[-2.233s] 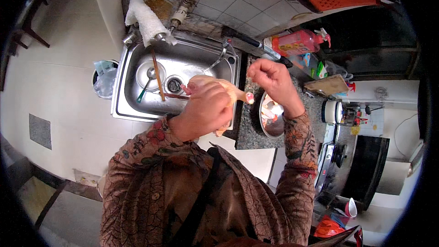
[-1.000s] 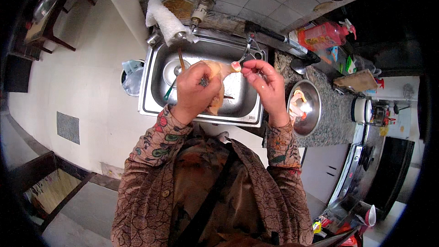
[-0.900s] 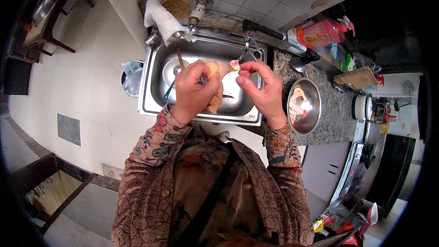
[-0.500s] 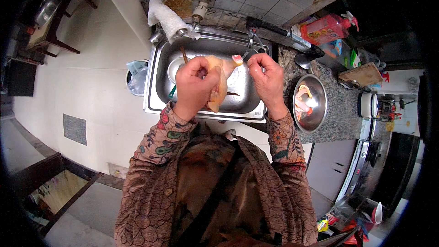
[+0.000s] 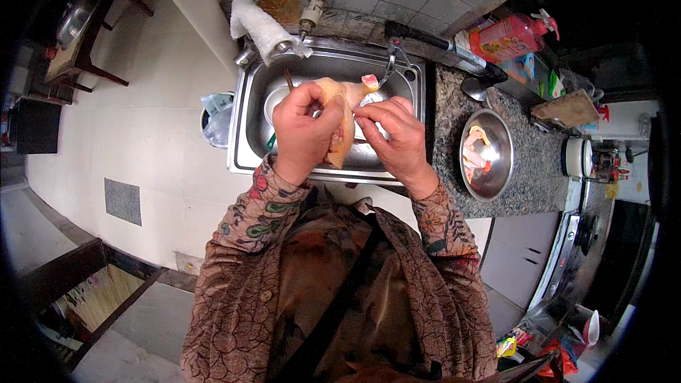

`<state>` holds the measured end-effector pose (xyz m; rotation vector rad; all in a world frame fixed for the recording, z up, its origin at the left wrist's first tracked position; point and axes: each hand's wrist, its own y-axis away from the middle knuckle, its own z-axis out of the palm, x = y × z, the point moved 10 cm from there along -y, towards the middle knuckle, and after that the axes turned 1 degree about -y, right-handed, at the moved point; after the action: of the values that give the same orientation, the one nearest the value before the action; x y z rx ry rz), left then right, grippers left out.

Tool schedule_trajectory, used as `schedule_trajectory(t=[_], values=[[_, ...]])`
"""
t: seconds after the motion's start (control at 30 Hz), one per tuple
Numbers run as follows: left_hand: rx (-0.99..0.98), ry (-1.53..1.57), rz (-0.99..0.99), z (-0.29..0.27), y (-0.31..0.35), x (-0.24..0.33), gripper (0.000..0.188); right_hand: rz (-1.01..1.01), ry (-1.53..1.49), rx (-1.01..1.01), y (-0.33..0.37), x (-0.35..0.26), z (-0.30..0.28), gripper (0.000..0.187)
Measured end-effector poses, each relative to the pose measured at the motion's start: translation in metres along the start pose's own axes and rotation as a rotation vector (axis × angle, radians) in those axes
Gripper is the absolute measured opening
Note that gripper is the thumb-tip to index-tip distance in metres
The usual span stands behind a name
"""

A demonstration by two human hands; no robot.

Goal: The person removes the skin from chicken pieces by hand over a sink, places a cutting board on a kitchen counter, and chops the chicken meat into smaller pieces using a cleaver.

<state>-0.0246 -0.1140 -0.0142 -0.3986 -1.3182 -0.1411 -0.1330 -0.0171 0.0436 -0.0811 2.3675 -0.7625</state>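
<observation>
Chicken leg (image 5: 342, 143) with pale yellow skin is held up over the steel sink (image 5: 239, 149), near the centre of the frame, its cut end pointing toward the upper right. The left hand (image 5: 301, 140) has its fingers clamped on the leg's left side. The right hand (image 5: 399, 136) brings its bent thumb and forefinger close together at the right edge; I cannot tell whether they pinch any of it. Right of the sink, a metal bowl (image 5: 501, 147) holding pale pieces (image 5: 473, 154) stands on the speckled worktop (image 5: 532, 188). A pink pump bottle (image 5: 507, 37) is at upper right, a white cloth (image 5: 260, 32) at upper left.
</observation>
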Motion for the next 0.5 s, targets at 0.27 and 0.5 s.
schedule_trajectory(t=[0.27, 0.5], values=[[-0.001, -0.240, 0.212, 0.002, 0.005, 0.022, 0.012, -0.083, 0.127, -0.080, -0.003, -0.013, 0.003, 0.011], [-0.041, -0.248, 0.160, 0.004, 0.009, 0.019, 0.014, 0.065, 0.152, 0.000, 0.005, 0.016, -0.011, 0.007]])
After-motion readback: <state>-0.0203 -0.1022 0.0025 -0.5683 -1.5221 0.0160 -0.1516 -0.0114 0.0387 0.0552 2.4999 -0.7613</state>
